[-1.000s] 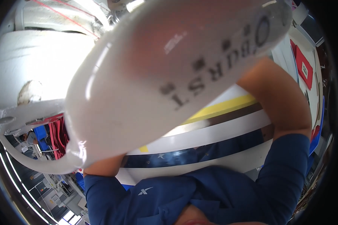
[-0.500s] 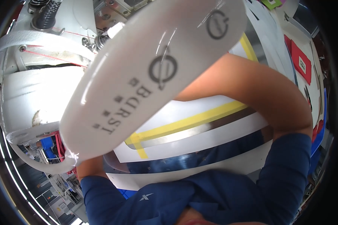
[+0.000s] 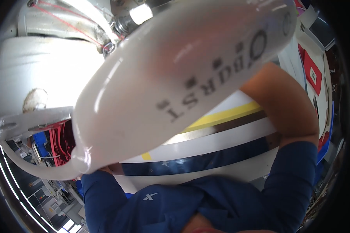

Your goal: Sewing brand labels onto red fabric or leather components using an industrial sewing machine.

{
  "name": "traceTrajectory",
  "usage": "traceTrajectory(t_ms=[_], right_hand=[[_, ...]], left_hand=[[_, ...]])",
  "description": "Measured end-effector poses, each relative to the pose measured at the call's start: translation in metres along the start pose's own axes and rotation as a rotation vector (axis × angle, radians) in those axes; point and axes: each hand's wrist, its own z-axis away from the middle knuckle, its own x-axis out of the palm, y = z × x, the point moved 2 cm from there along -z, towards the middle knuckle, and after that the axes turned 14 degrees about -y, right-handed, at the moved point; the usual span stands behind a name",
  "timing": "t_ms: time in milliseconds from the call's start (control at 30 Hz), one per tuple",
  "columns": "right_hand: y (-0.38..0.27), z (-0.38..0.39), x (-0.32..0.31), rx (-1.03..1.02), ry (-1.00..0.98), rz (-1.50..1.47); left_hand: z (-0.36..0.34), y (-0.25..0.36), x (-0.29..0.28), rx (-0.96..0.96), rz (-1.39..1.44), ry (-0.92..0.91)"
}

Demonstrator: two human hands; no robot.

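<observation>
A glossy, translucent white rounded piece [image 3: 116,128] with dark printing fills the middle of the view, close up and blurred. It hides both of my hands; a faint reddish patch shows through it. My right forearm [image 3: 286,103] bends in from the right and passes behind this piece. Of my left arm, the sleeve [image 3: 103,192] and a bit of skin show at the piece's lower edge. Below and behind it lies a white flat template [image 3: 217,136] with a yellow tape strip [image 3: 229,115]. What my hands hold or touch cannot be seen.
At the left stands a white sewing machine [image 3: 58,73] with red threads and a bright lamp [image 3: 141,14]. Red strips [image 3: 61,143] hang below it. A red packet [image 3: 312,72] lies on the right, near a blue bin edge [image 3: 326,149]. A glossy dark-blue band [image 3: 198,163] crosses before my chest.
The view has shifted: the translucent piece reaches further right and covers more of the template and tape. The sewing machine's body and lamp sit higher in the picture. My right forearm appears slightly lower.
</observation>
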Motion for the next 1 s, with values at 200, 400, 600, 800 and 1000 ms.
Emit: traceTrajectory(t_ms=[200, 400, 600, 800, 1000], right_hand=[[-0.018, 0.003, -0.006, -0.039, -0.121, -0.063], [-0.007, 0.01, 0.011, -0.109, -0.185, -0.407], [-0.001, 0.018, -0.009, -0.084, -0.27, -0.289], [-0.027, 0.003, -0.044, -0.115, -0.292, -0.184], [-0.044, -0.001, -0.057, -0.078, -0.236, -0.186]], left_hand=[[0.007, -0.028, 0.025, -0.093, 0.179, -0.159], [0.001, -0.066, 0.094, -0.159, 0.205, -0.441], [0.035, -0.062, 0.084, -0.188, 0.303, -0.378], [-0.025, -0.052, 0.075, -0.201, 0.418, -0.311], [-0.027, -0.047, 0.069, -0.174, 0.52, -0.283]])
